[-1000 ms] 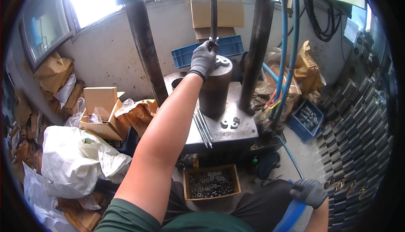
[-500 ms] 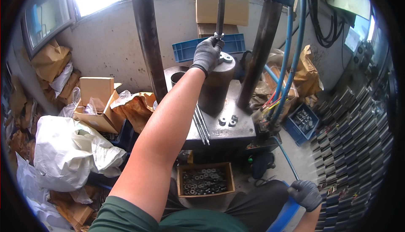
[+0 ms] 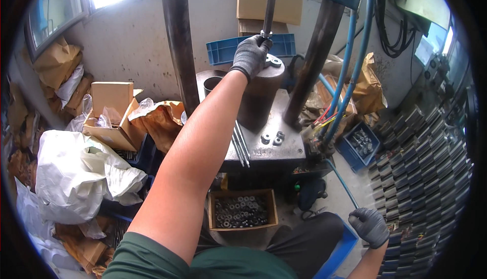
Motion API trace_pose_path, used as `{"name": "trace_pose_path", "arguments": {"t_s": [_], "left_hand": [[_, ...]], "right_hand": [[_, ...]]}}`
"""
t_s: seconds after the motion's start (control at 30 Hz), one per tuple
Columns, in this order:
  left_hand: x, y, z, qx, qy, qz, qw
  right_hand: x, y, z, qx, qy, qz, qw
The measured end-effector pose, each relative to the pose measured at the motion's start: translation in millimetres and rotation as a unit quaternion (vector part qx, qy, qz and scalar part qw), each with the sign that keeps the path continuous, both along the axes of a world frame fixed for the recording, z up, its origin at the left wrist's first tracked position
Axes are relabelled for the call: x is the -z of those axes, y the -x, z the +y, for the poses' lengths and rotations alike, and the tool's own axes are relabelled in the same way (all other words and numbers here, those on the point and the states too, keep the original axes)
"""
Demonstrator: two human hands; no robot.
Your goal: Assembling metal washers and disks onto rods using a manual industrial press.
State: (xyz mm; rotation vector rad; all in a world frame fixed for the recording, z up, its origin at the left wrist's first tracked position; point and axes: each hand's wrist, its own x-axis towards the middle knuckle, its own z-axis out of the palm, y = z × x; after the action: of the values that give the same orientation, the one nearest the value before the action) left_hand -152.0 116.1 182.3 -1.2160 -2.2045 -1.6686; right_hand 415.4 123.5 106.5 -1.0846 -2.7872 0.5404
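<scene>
My left hand (image 3: 249, 55), in a grey knitted glove, reaches out to the press. Its fingers are closed around a small metal ring (image 3: 266, 35) at the lower end of the dark vertical ram (image 3: 270, 7). The fingers hide whatever is below the ring. Beneath and beside that hand stands a thick steel cylinder (image 3: 264, 88), with rings (image 3: 275, 62) lying on its top. At the lower right my gloved right hand (image 3: 370, 226) is wrapped round the end of a thin blue lever (image 3: 342, 183) slanting down from the press.
Several thin rods (image 3: 240, 144) and small rings (image 3: 277, 141) lie on the steel press table (image 3: 264, 153). Below is a cardboard box (image 3: 243, 227) of rings. A blue bin (image 3: 360, 147) of metal parts stands right, near stacked bars (image 3: 423, 187). White sacking (image 3: 76, 177) lies left.
The whole view has shifted slightly. My left hand stays at the ring under the ram, and my right hand keeps its grip on the lever.
</scene>
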Motion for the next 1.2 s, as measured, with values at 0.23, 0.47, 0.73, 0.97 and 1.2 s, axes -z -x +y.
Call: {"name": "trace_pose_path", "arguments": {"t_s": [0.23, 0.47, 0.73, 0.97, 1.2], "left_hand": [[1.7, 3.9, 0.3, 0.009, 0.002, -0.008, 1.000], [6.6, 5.5, 4.9, -0.001, -0.018, -0.001, 1.000], [-2.2, -1.6, -2.3, 0.002, 0.001, -0.002, 1.000], [0.1, -1.3, -1.9, 0.039, -0.068, -0.035, 0.996], [0.1, -9.4, -10.8, 0.018, -0.148, -0.049, 0.988]], "right_hand": [[-25.3, 15.2, 10.6, -0.003, 0.008, 0.015, 1.000], [-41.0, 20.1, 11.0, -0.052, -0.020, 0.002, 0.998], [-29.9, 10.7, 5.6, -0.048, 0.048, -0.099, 0.993], [-55.0, 54.6, 54.5, -0.047, -0.374, 0.245, 0.893], [-105.4, 126.6, 149.3, -0.008, -0.416, 0.349, 0.839]]}}
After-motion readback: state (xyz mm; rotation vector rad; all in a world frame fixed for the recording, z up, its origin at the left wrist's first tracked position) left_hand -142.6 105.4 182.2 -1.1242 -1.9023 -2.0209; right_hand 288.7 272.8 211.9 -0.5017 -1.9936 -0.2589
